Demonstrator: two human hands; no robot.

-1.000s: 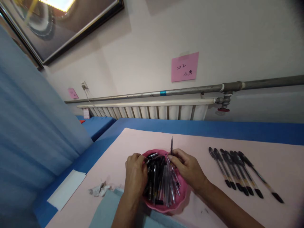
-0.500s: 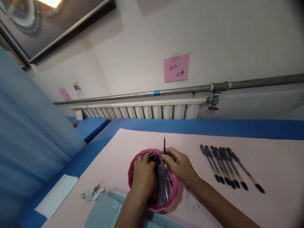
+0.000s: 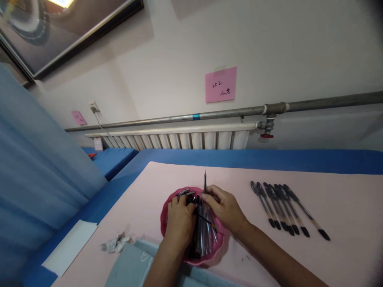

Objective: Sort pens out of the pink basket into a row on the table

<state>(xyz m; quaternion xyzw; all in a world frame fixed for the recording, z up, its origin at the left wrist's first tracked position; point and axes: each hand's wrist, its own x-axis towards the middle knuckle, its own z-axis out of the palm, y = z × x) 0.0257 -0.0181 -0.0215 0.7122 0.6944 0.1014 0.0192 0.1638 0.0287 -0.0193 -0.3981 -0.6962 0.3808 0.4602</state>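
A pink scalloped basket (image 3: 222, 245) holds clear pen barrels (image 3: 205, 235) and small dark pen parts. My left hand (image 3: 181, 219) reaches into its left side, fingers curled down among the dark parts. What those fingertips grip is hidden. A thin dark stick with a brownish end (image 3: 208, 220) slants across the barrels beside that hand. At the basket's far right rim, my right hand (image 3: 224, 207) is closed on an uncapped pen (image 3: 205, 181), held upright with its point upward. The pen's lower part is hidden by the fingers.
Several capped black pens (image 3: 277, 207) lie in a row on the pink sheet (image 3: 344, 207) to the right. Crumpled clear wrapping (image 3: 115, 243), a grey-green cloth (image 3: 128, 265) and white paper (image 3: 70, 247) are at left. A radiator (image 3: 179, 139) stands behind the blue table edge (image 3: 269, 159).
The thin dark stick now shows slanting across the barrels by my left hand, and the parts there have shifted. My right hand still holds the pen upright. The view has shifted slightly.
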